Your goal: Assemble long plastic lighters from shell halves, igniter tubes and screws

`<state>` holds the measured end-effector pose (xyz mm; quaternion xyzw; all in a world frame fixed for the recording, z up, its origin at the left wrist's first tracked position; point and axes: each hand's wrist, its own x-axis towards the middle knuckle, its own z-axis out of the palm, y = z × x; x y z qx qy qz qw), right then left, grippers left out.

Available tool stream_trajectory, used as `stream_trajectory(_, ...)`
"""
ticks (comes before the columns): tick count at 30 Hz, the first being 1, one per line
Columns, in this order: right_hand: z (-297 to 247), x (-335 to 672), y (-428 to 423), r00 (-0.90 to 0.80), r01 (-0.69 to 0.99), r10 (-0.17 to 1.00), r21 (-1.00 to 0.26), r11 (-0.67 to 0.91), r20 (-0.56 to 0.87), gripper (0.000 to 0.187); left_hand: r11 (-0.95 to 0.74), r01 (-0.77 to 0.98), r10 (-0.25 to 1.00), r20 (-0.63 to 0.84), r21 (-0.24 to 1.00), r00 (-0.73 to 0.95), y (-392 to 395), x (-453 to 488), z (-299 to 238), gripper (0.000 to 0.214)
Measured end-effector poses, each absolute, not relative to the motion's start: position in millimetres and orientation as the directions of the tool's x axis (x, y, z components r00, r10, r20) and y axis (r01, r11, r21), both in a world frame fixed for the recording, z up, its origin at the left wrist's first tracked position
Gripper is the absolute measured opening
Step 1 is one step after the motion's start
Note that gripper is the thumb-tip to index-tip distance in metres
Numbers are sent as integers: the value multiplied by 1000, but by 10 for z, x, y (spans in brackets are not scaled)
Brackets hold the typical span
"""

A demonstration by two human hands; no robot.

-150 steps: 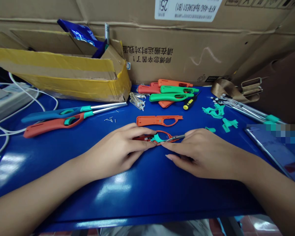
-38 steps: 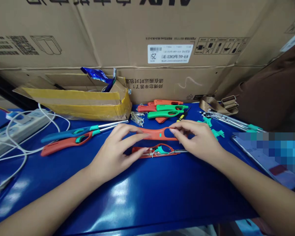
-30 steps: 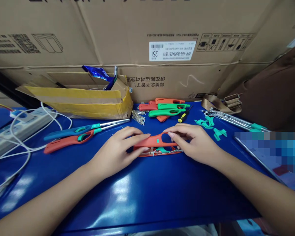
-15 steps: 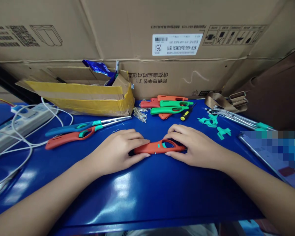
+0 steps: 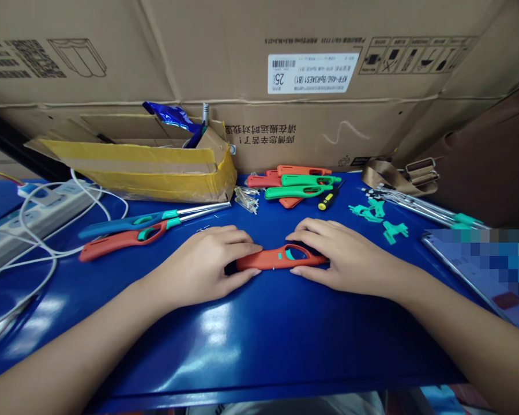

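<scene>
An orange lighter handle (image 5: pixel 273 259) with a teal trigger lies flat on the blue table (image 5: pixel 251 334), its two shell halves closed together. My left hand (image 5: pixel 207 266) grips its left end, fingers curled over the top. My right hand (image 5: pixel 341 256) wraps round its right end, thumb below and fingers above. Both hands press on the handle against the table.
Two finished long lighters, teal (image 5: pixel 125 222) and orange (image 5: pixel 116 243), lie to the left. Behind are a pile of orange and green shells (image 5: pixel 298 184), a small screwdriver (image 5: pixel 328 199), metal parts (image 5: pixel 245 199), teal triggers (image 5: pixel 380 219), metal tubes (image 5: pixel 419 208), a yellow-taped box (image 5: pixel 147 167) and a power strip (image 5: pixel 21 216).
The loose orange shell half was lifted from behind, set down over the open half with its parts, and both hands now press the closed handle together.
</scene>
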<state>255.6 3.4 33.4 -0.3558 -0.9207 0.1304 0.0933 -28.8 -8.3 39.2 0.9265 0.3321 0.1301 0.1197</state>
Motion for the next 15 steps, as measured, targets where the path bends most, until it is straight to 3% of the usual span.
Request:
stream_trajectory(6, 331, 2543, 38, -743, 604, 665, -354, 714, 73, 29, -727, 599, 667, 137, 335, 732, -85, -287, 378, 24)
stream_trajectory(12, 275, 2481, -6, -681, 651, 731, -414, 636, 53, 28, -668, 622, 721, 147, 409, 677, -77, -286, 312, 24)
stream_trajectory(15, 274, 2430, -42, -647, 684, 760, -394, 614, 63, 26, -675, 635, 720, 147, 376, 678, -88, -270, 302, 23)
